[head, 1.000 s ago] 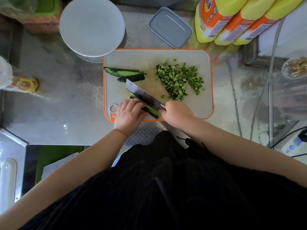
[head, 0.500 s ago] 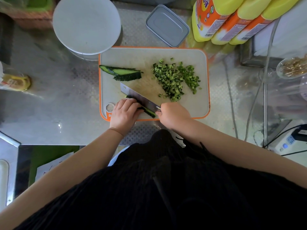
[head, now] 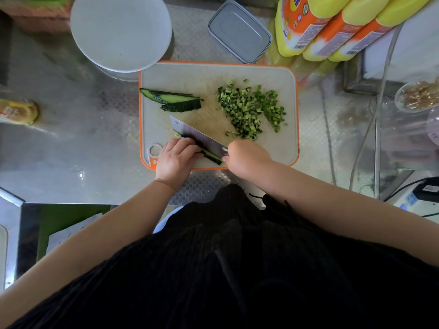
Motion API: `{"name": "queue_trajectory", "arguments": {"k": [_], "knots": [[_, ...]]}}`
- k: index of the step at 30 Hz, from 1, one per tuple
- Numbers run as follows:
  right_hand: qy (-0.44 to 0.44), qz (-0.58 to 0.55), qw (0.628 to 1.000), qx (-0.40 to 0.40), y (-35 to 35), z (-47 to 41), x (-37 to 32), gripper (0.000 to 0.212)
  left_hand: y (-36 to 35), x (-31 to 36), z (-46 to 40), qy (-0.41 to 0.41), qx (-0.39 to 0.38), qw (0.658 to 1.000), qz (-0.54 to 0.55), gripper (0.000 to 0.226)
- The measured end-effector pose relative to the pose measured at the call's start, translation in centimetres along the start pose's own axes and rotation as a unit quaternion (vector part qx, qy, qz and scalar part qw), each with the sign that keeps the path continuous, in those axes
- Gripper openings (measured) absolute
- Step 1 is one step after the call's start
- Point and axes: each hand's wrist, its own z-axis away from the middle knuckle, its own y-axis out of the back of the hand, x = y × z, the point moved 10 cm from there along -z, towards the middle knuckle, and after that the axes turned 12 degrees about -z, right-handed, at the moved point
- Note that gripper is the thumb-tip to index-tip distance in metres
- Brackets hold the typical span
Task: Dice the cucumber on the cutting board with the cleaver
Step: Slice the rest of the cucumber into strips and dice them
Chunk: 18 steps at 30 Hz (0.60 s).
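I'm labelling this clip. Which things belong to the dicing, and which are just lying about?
In use: cleaver, cucumber strip, spare cucumber pieces, diced pile, board, left hand, right hand.
Lying about: white bowl, grey tin, yellow bottles.

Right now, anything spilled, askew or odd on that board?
Nothing stands out. A few stray dice lie just off the diced pile, all on the cutting board. The cleaver lies diagonal across the strip being cut.
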Motion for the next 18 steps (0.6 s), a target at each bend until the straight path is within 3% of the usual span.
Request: {"name": "queue_trajectory", "arguments": {"k": [7,18], "knots": [[-0.009,-0.026,1.0,0.011,-1.2,-0.2,0.5,0.031,0.2,0.0,-0.2,-0.001,0.008,1.0,0.007,0.01],[0.004,-0.061,0.998,0.015,-0.5,-0.6,1.3,0.029,0.6,0.4,0.3,-0.01,0.009,1.0,-0.028,0.007]]}}
